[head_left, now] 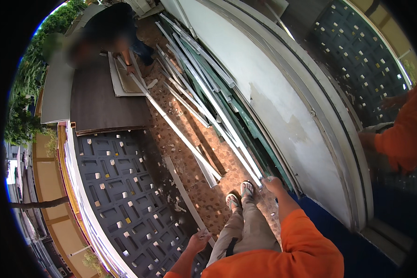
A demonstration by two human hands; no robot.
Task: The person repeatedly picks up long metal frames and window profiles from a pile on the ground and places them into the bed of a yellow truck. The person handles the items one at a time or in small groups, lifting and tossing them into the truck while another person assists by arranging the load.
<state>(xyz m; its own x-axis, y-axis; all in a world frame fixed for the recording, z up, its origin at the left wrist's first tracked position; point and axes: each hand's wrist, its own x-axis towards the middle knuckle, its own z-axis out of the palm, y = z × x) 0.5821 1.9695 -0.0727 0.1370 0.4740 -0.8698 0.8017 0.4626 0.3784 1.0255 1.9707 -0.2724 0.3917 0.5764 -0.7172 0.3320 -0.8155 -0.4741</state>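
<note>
My right hand (pixel 274 185) is closed at the near end of a long, pale metal profile (pixel 236 150), which runs away from me along the wall over a pile of similar strips. My left hand (pixel 199 241) hangs to the left of my legs, fingers loosely bent and nothing visible in it. Close behind that hand is a pale strip along the base of the left wall (pixel 186 197). Farther off, a co-worker's hand (pixel 130 69) is on another long white profile (pixel 173 123), whose near end reaches the floor ahead of my feet.
More metal strips (pixel 190 55) and green sheets (pixel 268 146) lie along the white, peeling wall panel (pixel 282 92) on the right. Dark boards (pixel 109 102) lean on the patterned block wall (pixel 120 162). Debris dots the brown tiled floor (pixel 190 139).
</note>
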